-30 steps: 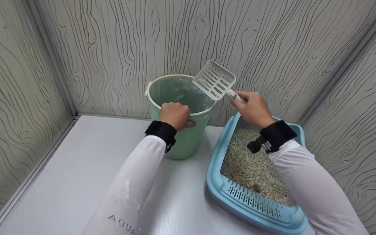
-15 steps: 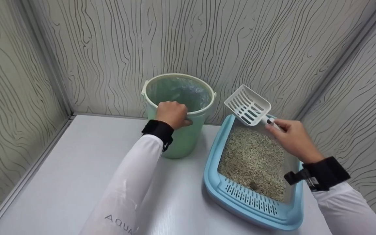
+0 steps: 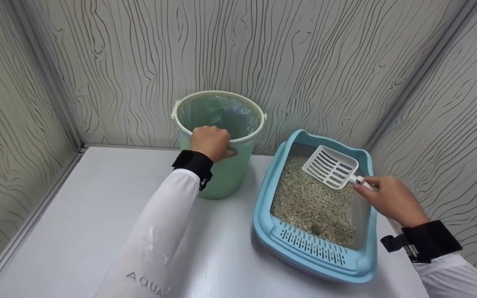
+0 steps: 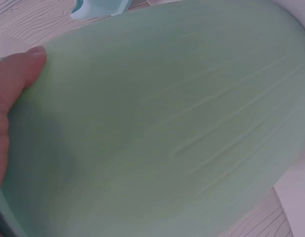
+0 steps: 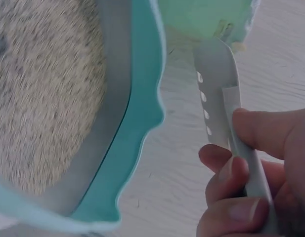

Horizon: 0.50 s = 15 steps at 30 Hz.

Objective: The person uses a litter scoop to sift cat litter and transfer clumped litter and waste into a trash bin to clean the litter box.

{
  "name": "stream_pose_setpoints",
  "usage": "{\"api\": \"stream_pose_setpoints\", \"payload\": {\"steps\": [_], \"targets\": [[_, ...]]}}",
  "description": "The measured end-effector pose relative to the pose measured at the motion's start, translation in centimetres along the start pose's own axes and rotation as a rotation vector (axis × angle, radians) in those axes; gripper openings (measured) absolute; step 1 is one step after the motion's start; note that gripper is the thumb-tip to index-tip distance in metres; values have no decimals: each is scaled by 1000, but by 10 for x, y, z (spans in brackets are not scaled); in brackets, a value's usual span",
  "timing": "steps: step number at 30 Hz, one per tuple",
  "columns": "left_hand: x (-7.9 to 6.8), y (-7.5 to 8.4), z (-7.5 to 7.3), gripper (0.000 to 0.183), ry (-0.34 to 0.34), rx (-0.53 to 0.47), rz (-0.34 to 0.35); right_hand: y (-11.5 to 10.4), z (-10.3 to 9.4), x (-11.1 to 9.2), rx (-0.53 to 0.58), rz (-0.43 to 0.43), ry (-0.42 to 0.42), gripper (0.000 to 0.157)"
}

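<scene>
My left hand (image 3: 210,142) grips the near rim of a pale green trash can (image 3: 226,174), its thumb on the outer wall. In the left wrist view the can's green side (image 4: 157,108) fills most of the frame, and the fingers inside the rim are hidden. Over the blue litter box (image 3: 263,207), my right hand (image 3: 393,198) holds a white slotted litter scoop (image 3: 331,166) by its handle. No clump shows on the scoop. Sandy litter (image 3: 304,203) covers the box's floor, with one dark clump (image 3: 316,229) near the slotted front ledge. The right wrist view shows fingers wrapped round the scoop handle (image 5: 251,173).
A clear plastic bag (image 3: 238,114) lines the can. Both containers stand on a white table (image 3: 110,207), side by side with a narrow gap. Wood-patterned panels (image 3: 222,45) rise behind and on both sides.
The scoop has moved right and down, from beside the can's rim to above the litter box, in my right hand. My left hand keeps its hold on the rim. The view has shifted slightly.
</scene>
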<state>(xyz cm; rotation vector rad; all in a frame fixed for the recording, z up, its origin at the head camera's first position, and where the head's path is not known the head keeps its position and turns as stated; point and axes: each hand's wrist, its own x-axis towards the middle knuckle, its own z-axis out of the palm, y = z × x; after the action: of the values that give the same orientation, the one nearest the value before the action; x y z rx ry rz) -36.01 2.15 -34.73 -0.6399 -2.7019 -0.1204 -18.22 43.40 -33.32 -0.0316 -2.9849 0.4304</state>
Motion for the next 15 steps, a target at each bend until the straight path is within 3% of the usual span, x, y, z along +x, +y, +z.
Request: {"api": "stream_pose_setpoints", "payload": {"steps": [2,5,9,15], "targets": [[0,-1,0,61,1,-1,-3,5,0,-2,-49,4,-28,62],[0,-2,0,60,5,4,-2,12,0,-2,-116,5,-75,60],[0,-2,0,60,4,5,0,17,5,-1,-195,-25,-75,43],[-1,0,-2,61,-6,6,5,17,17,2,-278,-93,-10,23]]}}
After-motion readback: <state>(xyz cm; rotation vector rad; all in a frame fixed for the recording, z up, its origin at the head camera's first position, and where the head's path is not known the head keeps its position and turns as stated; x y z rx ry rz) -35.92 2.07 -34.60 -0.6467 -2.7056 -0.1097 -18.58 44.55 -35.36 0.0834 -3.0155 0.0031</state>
